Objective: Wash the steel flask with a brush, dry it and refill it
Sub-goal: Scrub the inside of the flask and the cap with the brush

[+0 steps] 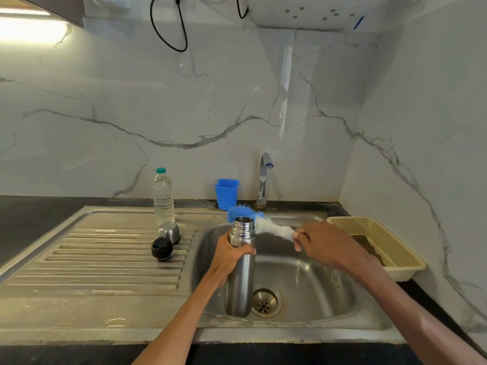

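Left hand [232,255] wraps the steel flask [241,267] upright over the sink [303,285], mouth open. Right hand [324,243] pinches the brush [259,222] by its end, bristles at the flask mouth. Steel cup [169,232] and black stopper [162,248] lie left of left hand, water bottle [163,197] behind them.

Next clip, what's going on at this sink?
A person is washing a steel flask over the sink. The left hand grips the open flask upright around its upper body, while the right hand pinches the end of a blue and white bottle brush lying across the flask's mouth, not yet pushed in. The tap shows no running water. On the draining board sit the steel cup lid, a black stopper and a plastic water bottle.
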